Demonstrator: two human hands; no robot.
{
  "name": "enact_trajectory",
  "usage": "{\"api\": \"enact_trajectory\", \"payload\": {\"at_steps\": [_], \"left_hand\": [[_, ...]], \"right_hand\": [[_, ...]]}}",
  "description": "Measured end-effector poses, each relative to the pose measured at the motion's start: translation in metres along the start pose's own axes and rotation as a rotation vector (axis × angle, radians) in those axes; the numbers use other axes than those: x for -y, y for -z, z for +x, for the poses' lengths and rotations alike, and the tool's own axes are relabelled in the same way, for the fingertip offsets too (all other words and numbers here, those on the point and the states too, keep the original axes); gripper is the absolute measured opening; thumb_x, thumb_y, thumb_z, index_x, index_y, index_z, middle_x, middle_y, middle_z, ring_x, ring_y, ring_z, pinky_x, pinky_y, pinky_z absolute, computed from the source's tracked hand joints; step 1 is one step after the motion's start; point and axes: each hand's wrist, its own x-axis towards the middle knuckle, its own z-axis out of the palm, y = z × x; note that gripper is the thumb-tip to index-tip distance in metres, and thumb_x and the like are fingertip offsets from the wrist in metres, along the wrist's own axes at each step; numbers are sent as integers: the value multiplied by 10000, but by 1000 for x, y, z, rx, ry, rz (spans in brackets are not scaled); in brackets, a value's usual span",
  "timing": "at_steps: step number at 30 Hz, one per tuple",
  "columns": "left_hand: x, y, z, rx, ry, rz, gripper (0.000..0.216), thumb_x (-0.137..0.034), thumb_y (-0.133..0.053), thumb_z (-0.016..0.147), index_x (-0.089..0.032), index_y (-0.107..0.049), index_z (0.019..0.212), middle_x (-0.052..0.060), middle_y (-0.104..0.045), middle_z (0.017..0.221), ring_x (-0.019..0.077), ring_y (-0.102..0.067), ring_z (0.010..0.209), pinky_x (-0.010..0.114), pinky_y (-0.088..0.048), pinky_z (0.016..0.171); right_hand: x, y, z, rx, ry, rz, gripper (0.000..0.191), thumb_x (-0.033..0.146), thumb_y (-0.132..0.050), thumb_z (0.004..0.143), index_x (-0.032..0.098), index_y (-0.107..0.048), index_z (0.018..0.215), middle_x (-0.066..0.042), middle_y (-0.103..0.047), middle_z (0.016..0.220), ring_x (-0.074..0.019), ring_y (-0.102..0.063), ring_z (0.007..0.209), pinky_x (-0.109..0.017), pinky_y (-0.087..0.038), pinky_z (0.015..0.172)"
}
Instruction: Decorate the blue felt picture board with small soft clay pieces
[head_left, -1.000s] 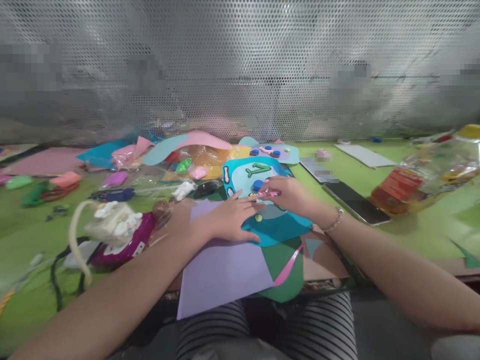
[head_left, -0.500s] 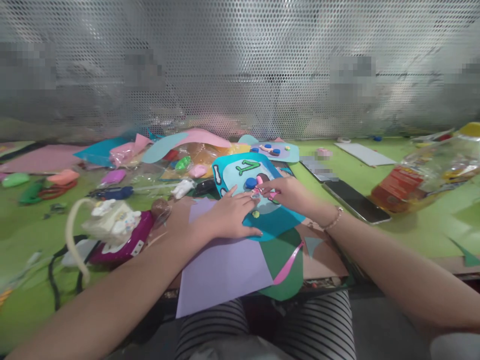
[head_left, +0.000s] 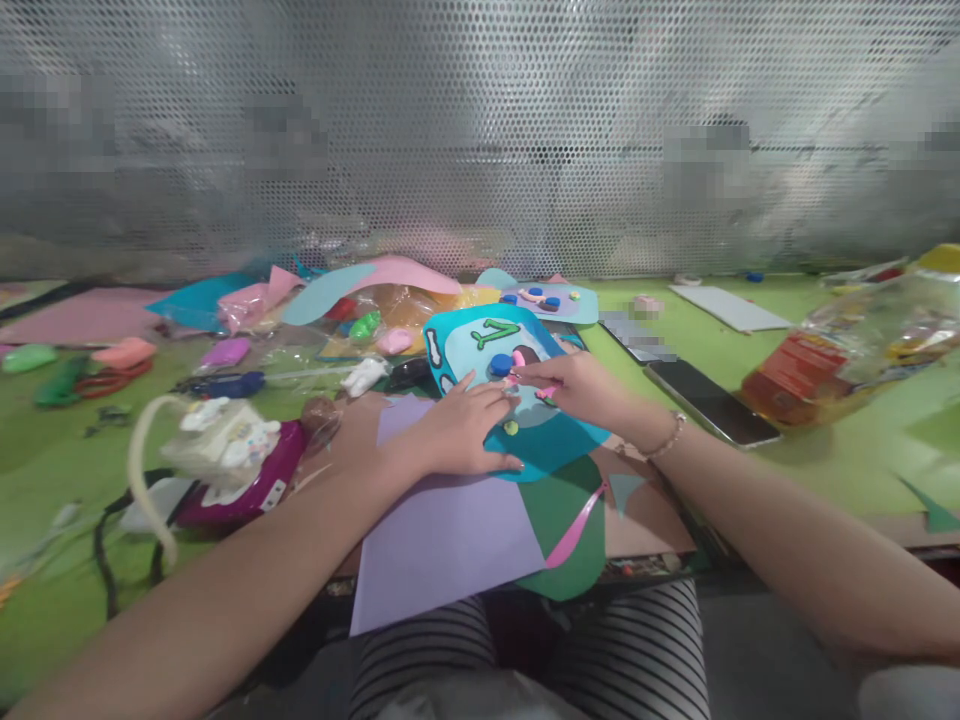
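A blue rounded foam sheet [head_left: 559, 452] lies tilted before me, with a light blue panel, a green curly shape [head_left: 496, 333], a blue disc [head_left: 502, 365] and small pink and dark clay-like pieces on it. My left hand [head_left: 471, 428] rests on its lower left part, fingers spread, beside a small yellow-green lump [head_left: 511, 428]. Over the right part, my right hand [head_left: 581, 388] has its fingertips pinched together at the small pink pieces [head_left: 547, 391]. What sits between those fingertips is too small and covered to make out.
Beneath are a lilac sheet [head_left: 442, 555], a green sheet [head_left: 585, 545] and a pink flat tool [head_left: 574, 530]. A black phone [head_left: 712, 402] and a large bottle [head_left: 795, 365] lie right. A magenta-based device [head_left: 244, 500] stands left. Another decorated sheet [head_left: 585, 304] lies behind.
The right fingertips have shifted very slightly over the pink pieces. My left hand stays in place on the blue sheet.
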Motion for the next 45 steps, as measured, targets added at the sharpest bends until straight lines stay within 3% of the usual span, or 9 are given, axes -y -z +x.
{"api": "enact_trajectory", "payload": {"at_steps": [3, 6, 11, 18, 24, 29, 33, 37, 45], "left_hand": [[0, 0, 0, 6, 5, -5, 799, -688, -454, 729, -153, -375, 1317, 147, -382, 1399, 272, -314, 1303, 479, -70, 1103], [0, 0, 0, 17, 13, -6, 800, -681, -468, 726, -147, -379, 1315, 144, -403, 1385, 267, -297, 1312, 475, -63, 1105], [0, 1, 1, 18, 10, -19, 800, -676, -464, 734, -161, -352, 1335, 131, -394, 1393, 255, -278, 1323, 469, -63, 1105], [1, 0, 0, 21, 6, -16, 795, -678, -462, 733, -172, -348, 1336, 126, -394, 1394, 268, -279, 1320, 482, -80, 1100], [1, -1, 0, 1, 4, -15, 796, -692, -458, 724, -158, -378, 1309, 143, -384, 1396, 272, -305, 1306, 483, -72, 1102], [0, -1, 1, 18, 13, -10, 816, -692, -456, 724, -142, -364, 1320, 148, -386, 1393, 277, -297, 1309, 488, -72, 1101], [0, -1, 1, 26, 23, -4, 811, -678, -474, 723, -157, -348, 1331, 138, -381, 1399, 282, -252, 1330, 486, -87, 1098], [1, -1, 1, 22, 9, -16, 801, -672, -471, 730, -163, -341, 1335, 127, -395, 1390, 274, -258, 1328, 483, -82, 1101], [1, -1, 1, 10, 7, -16, 782, -675, -486, 718, -169, -388, 1306, 141, -390, 1391, 266, -295, 1311, 485, -74, 1102]], "right_hand": [[0, 0, 1, 13, -24, -14, 441, -5, -472, 732, 217, -667, 1059, -18, -702, 973, -171, -652, 821, -255, -496, 687], [1, 0, 3, -11, -23, -8, 293, 108, -549, 780, 210, -676, 1023, -27, -711, 880, -163, -644, 733, -255, -485, 645], [3, 1, 4, -97, 44, -70, 188, 161, -651, 740, 199, -685, 921, -36, -684, 835, -172, -619, 779, -285, -473, 718], [2, 2, 2, -47, 22, -48, 244, 147, -634, 747, 211, -691, 975, -30, -709, 893, -172, -647, 752, -273, -497, 685], [5, 4, 2, 33, -66, -65, 473, -21, -476, 725, 231, -662, 1079, -1, -710, 943, -166, -659, 790, -239, -507, 668], [5, 3, 2, 42, -63, -62, 332, 101, -516, 804, 229, -661, 1073, -14, -711, 919, -161, -647, 738, -248, -485, 650], [4, 3, 4, -2, -18, -33, 258, 199, -630, 767, 205, -671, 1021, -30, -703, 883, -153, -628, 724, -245, -468, 647], [3, 2, 4, -47, 55, -52, 266, 208, -678, 726, 189, -676, 991, -45, -696, 895, -166, -623, 759, -278, -473, 701], [6, 4, 1, 27, -67, -51, 429, 49, -557, 745, 218, -633, 1131, -14, -717, 856, -156, -649, 706, -239, -485, 628]]}}
